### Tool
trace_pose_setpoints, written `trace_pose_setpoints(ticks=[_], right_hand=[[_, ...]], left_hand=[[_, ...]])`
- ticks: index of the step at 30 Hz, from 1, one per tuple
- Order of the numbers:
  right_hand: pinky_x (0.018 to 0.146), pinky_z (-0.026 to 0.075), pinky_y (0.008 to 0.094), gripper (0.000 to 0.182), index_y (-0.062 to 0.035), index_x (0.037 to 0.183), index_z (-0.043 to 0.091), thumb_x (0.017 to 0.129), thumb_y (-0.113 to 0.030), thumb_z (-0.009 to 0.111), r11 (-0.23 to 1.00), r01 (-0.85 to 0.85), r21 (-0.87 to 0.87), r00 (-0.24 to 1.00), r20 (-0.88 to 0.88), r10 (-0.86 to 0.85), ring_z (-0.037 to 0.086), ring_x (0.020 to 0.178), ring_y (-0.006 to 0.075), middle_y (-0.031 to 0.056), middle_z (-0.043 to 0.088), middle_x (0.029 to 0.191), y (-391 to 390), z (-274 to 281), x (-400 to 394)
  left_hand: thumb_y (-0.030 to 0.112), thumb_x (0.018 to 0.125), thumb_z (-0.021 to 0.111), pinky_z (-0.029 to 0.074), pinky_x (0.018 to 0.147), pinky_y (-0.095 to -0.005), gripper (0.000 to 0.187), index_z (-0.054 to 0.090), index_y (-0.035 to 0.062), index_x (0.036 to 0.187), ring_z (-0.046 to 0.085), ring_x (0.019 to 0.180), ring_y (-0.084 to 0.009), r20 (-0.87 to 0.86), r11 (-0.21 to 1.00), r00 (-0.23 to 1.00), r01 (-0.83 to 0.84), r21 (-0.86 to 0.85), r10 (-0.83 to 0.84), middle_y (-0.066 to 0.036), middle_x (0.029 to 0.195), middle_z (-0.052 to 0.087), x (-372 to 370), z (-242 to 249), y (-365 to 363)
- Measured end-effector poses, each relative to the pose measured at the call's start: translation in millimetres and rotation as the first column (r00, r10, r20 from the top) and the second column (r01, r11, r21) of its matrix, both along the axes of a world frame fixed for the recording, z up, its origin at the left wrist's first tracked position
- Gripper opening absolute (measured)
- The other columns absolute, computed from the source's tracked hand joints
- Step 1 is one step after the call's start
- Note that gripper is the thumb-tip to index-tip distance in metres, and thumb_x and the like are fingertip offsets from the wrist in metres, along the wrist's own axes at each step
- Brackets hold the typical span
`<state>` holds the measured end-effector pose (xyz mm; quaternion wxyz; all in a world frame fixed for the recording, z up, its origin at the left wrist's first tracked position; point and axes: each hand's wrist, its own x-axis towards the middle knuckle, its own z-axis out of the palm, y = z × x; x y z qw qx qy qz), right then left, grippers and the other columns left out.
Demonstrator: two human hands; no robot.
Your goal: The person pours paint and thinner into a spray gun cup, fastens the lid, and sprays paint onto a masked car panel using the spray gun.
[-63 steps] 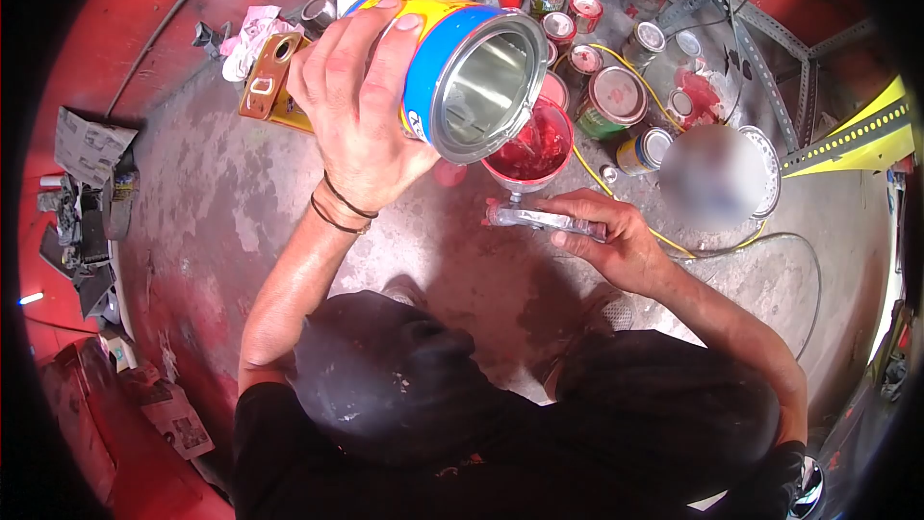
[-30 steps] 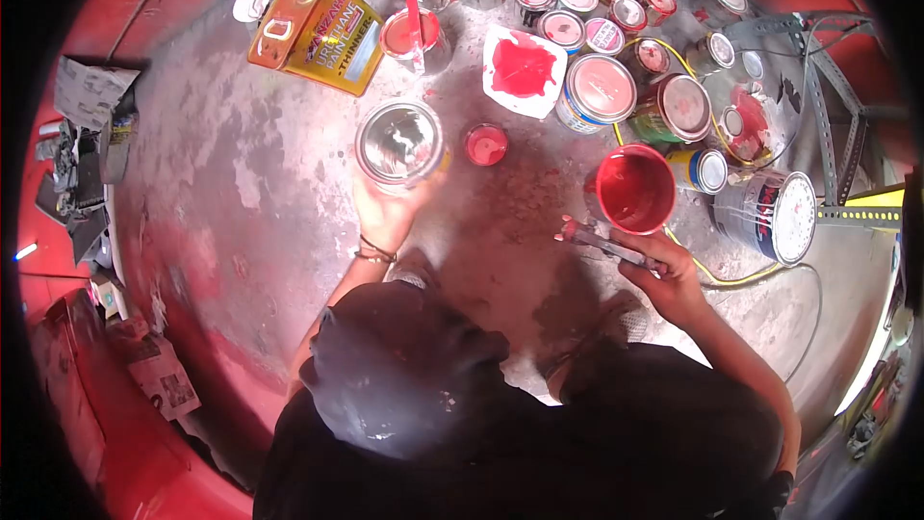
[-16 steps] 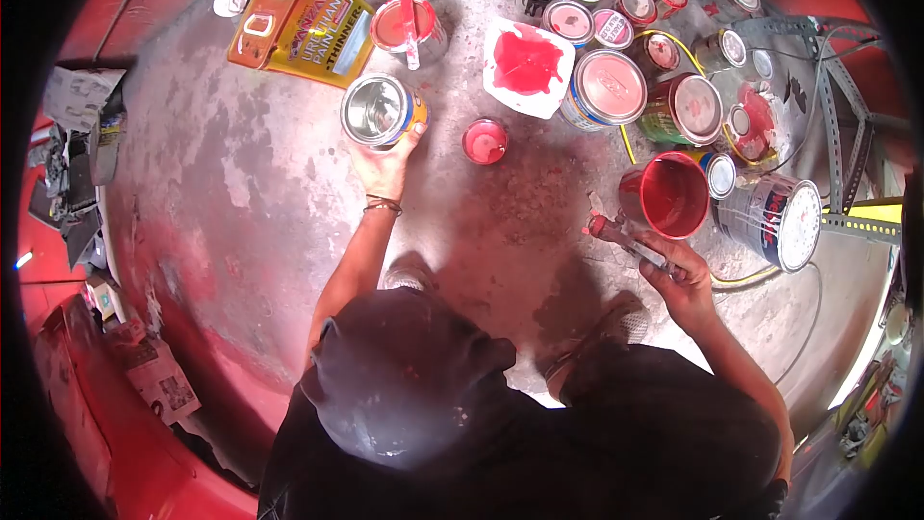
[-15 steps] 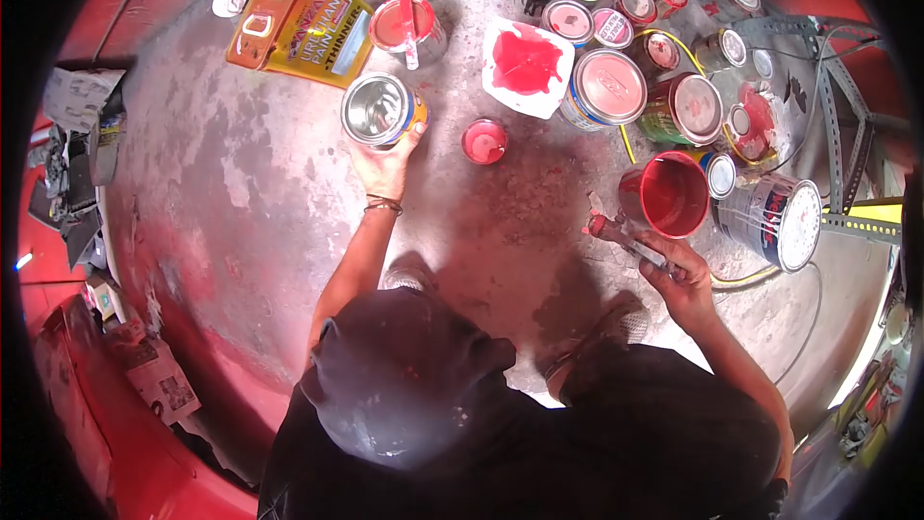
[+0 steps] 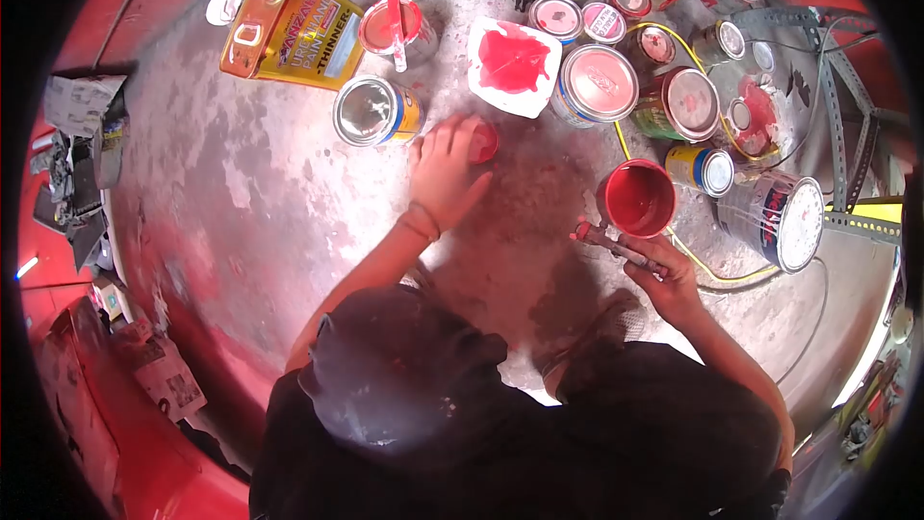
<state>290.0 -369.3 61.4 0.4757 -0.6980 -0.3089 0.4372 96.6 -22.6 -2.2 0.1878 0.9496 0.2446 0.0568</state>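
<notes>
My left hand (image 5: 448,173) is open, its fingers stretched out at the near side of a small red-stained cup (image 5: 486,143), partly covering it. Just beyond that hand stands an open metal can (image 5: 366,111) with a shiny interior and a yellow-and-blue label. On the right, my right hand (image 5: 667,277) is closed around a paint-stained spray gun (image 5: 621,248). Its red tip points left, and a round red paint cup (image 5: 639,198) with an open top sits above its body.
A yellow thinner tin (image 5: 303,34) stands behind the metal can. Near it is a paint pot with a red stick (image 5: 396,24). A white tray (image 5: 553,63) holds red paint. Several paint cans (image 5: 599,85) crowd the back right. A yellow hose (image 5: 712,274) curves beside my right hand.
My left hand has let go of the metal can, now on the floor, and moved right and nearer to the small cup. My right hand has shifted slightly left with the spray gun.
</notes>
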Motion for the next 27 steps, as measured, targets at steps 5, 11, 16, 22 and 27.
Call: trace_pose_setpoints(ticks=[5, 11, 16, 22, 27], right_hand=[[0.103, 0.053, 0.0381, 0.048, -0.0069, 0.136, 0.073, 0.090, 0.005, 0.077, 0.999, -0.052, -0.002, 0.997, 0.049, 0.052, 0.067, 0.123, 0.0258, 0.0109, 0.071, 0.134, -4, 8, 1], [0.096, 0.056, 0.0371, 0.045, -0.0069, 0.136, 0.073, 0.092, 0.002, 0.077, 0.992, -0.121, 0.025, 0.986, 0.120, 0.117, 0.068, 0.120, 0.0257, 0.0114, 0.071, 0.133, -12, 5, 4], [0.092, 0.058, 0.0357, 0.043, -0.0060, 0.136, 0.072, 0.094, 0.000, 0.075, 0.992, -0.122, -0.021, 0.990, 0.065, 0.123, 0.069, 0.118, 0.0240, 0.0112, 0.070, 0.132, -8, 16, 4], [0.101, 0.055, 0.0384, 0.046, -0.0076, 0.139, 0.071, 0.094, 0.001, 0.075, 0.989, -0.146, 0.002, 0.985, 0.092, 0.145, 0.069, 0.122, 0.0276, 0.0113, 0.071, 0.131, -4, 18, 4], [0.104, 0.055, 0.0389, 0.045, -0.0076, 0.138, 0.072, 0.093, 0.001, 0.075, 0.989, -0.143, 0.036, 0.988, 0.072, 0.140, 0.068, 0.124, 0.0278, 0.0115, 0.071, 0.132, -2, 16, 2]], left_hand=[[0.038, 0.078, 0.088, 0.031, 0.119, -0.0627, 0.099, 0.042, 0.0161, 0.162, 0.052, 0.139, -0.0338, -0.382, 0.992, 0.921, 0.105, 0.066, -0.072, -0.011, 0.149, 0.054, 36, -13, 11], [0.035, 0.076, 0.086, 0.035, 0.117, -0.0608, 0.085, 0.052, 0.0218, 0.153, 0.059, 0.128, -0.0360, -0.326, 0.997, 0.944, 0.059, 0.043, -0.042, -0.012, 0.140, 0.057, 21, -3, -3], [0.016, 0.072, 0.091, 0.047, 0.110, -0.0474, 0.068, 0.057, 0.0094, 0.131, 0.061, 0.125, -0.0333, 0.133, 0.830, 0.988, 0.143, -0.540, -0.083, -0.016, 0.134, 0.058, 11, 49, -14], [0.009, 0.068, 0.094, 0.051, 0.108, -0.0470, 0.054, 0.058, 0.0077, 0.108, 0.062, 0.126, -0.0338, 0.635, 0.701, 0.765, 0.514, -0.494, -0.114, -0.020, 0.133, 0.062, 55, 104, -28], [0.013, 0.073, 0.095, 0.052, 0.108, -0.0443, 0.044, 0.059, 0.0087, 0.099, 0.063, 0.130, -0.0341, 0.650, 0.634, 0.691, 0.663, -0.397, -0.316, -0.023, 0.143, 0.062, 86, 125, -52]])
